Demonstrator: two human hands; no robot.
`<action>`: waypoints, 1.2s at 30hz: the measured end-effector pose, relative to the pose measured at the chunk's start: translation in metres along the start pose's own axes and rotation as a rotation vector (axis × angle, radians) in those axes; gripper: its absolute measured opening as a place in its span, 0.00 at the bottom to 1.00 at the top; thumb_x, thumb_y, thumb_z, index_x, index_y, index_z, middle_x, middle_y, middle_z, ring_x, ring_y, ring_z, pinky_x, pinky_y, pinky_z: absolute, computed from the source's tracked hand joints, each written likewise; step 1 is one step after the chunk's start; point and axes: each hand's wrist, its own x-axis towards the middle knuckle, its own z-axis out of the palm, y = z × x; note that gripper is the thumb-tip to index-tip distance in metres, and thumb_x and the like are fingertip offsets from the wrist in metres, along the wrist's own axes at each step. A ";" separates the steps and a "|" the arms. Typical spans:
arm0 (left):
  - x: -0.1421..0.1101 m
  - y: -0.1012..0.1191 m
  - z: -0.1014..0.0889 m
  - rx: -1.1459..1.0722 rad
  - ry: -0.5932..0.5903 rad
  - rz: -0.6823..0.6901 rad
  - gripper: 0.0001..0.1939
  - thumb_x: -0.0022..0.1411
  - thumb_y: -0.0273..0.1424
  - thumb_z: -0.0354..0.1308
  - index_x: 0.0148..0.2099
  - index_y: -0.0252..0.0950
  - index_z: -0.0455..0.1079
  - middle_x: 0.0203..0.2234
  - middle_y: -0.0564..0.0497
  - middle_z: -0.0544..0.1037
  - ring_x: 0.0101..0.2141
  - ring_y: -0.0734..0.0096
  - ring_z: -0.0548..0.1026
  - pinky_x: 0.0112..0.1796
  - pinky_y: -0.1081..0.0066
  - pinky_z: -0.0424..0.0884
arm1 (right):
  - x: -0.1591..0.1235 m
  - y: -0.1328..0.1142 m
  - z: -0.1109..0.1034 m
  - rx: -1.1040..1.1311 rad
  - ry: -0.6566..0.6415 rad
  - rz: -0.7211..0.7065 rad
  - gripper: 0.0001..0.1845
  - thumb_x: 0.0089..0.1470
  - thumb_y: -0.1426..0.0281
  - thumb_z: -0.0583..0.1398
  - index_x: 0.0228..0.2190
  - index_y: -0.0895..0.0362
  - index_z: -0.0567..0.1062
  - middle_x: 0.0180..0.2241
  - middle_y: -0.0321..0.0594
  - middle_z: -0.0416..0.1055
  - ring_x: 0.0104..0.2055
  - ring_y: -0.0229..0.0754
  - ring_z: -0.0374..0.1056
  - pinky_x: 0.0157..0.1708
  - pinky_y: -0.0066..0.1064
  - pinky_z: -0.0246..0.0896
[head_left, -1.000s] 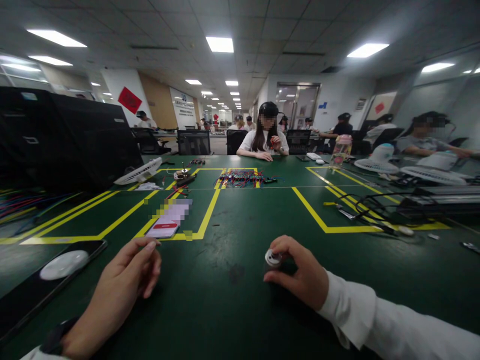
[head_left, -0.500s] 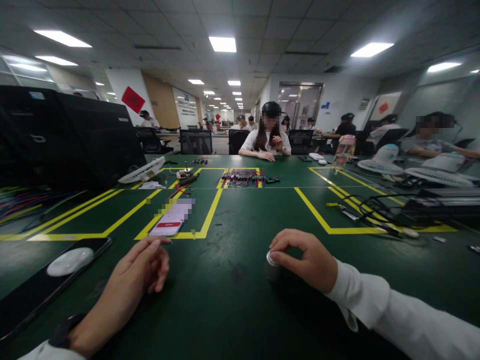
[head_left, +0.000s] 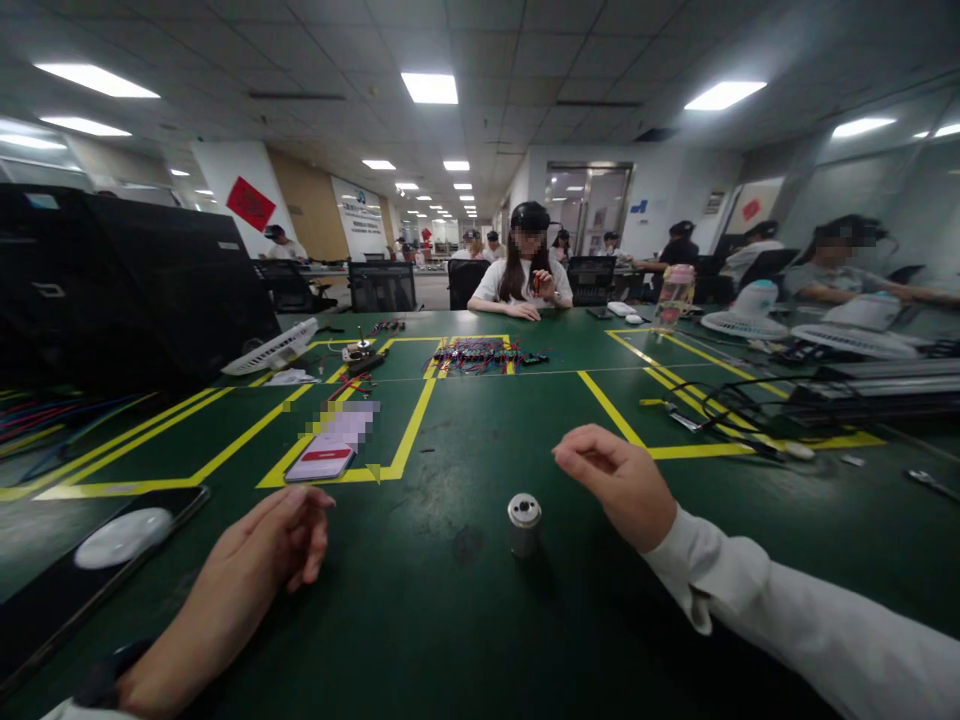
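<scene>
A small silver metal cylinder (head_left: 524,526), with a few holes in its top face, stands upright on the green table in front of me. My right hand (head_left: 619,482) hovers to the right of it and apart from it. Its thumb and fingers are drawn together, and whatever lies between the tips, if anything, is hidden. To the left, my left hand (head_left: 274,540) rests above the table with loosely bent, parted fingers and holds nothing. Just beyond its fingertips lies a phone (head_left: 321,462) with a lit screen.
A white mouse-like object (head_left: 124,538) sits on a dark phone (head_left: 52,600) at left. Farther off lie a wire bundle (head_left: 484,356) and a small motor assembly (head_left: 363,354). Black cables (head_left: 739,410) sprawl at right. A co-worker (head_left: 525,270) sits across the table.
My right hand has let go of the metal cylinder and moved right and up, away from it. The cylinder stays standing. My left hand has barely moved, and the view has shifted slightly.
</scene>
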 end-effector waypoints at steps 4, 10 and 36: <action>0.000 -0.001 -0.002 0.005 -0.004 -0.012 0.15 0.63 0.48 0.55 0.37 0.42 0.72 0.18 0.59 0.74 0.18 0.73 0.69 0.18 0.74 0.63 | -0.019 0.029 -0.014 -0.213 -0.335 0.020 0.12 0.54 0.57 0.66 0.31 0.52 0.81 0.38 0.41 0.70 0.41 0.40 0.64 0.42 0.33 0.60; 0.000 -0.001 -0.004 -0.018 -0.007 -0.030 0.16 0.62 0.48 0.56 0.35 0.41 0.73 0.18 0.58 0.74 0.17 0.72 0.69 0.17 0.74 0.64 | -0.028 0.037 -0.015 -0.350 -0.413 -0.001 0.11 0.54 0.56 0.66 0.32 0.50 0.82 0.38 0.41 0.69 0.41 0.41 0.62 0.42 0.34 0.57; 0.009 -0.012 -0.009 -0.020 -0.045 -0.038 0.20 0.60 0.52 0.57 0.35 0.39 0.72 0.17 0.57 0.73 0.18 0.72 0.69 0.20 0.72 0.66 | -0.067 0.147 -0.283 -0.887 0.445 0.403 0.38 0.37 0.37 0.65 0.41 0.53 0.75 0.34 0.54 0.71 0.32 0.52 0.67 0.32 0.48 0.60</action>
